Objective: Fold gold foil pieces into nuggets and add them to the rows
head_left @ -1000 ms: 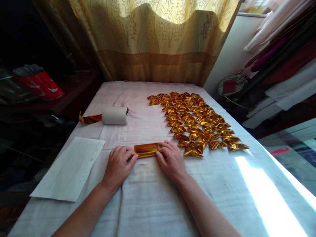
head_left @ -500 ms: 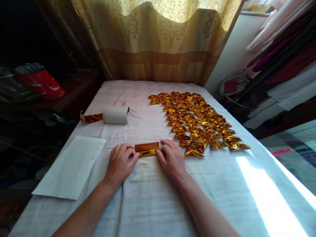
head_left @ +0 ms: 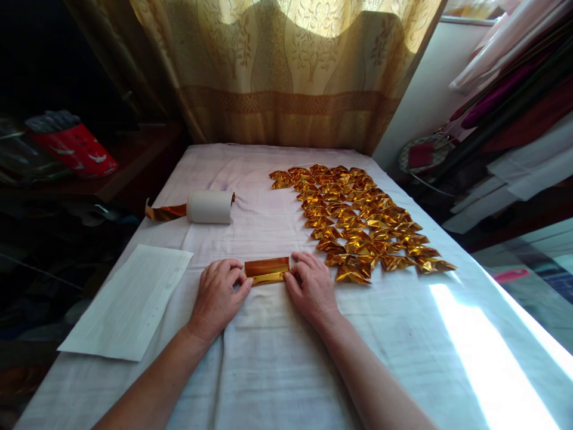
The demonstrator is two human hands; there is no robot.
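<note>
Flat on the cloth-covered table (head_left: 277,352) lies a gold foil sheet (head_left: 267,267), its near edge folded over in a narrow shiny band. My left hand (head_left: 220,292) grips the sheet's left end, thumb at the fold and fingers curled beside it. At the right end, my right hand (head_left: 312,286) pinches the fold in the same way with thumb and forefinger. Rows of folded gold foil pieces (head_left: 353,230), pointed at the ends, spread over the table just beyond my right hand.
A white roll (head_left: 210,207) with a gold foil strip (head_left: 166,212) trailing from it lies at the back left. Nearer on the left is a white paper sheet (head_left: 129,304). A red container (head_left: 76,149) stands on a dark side table. A patterned curtain (head_left: 286,71) hangs behind.
Both hands stay at the foil's ends with barely any movement. The view has shifted very slightly; nothing else differs.
</note>
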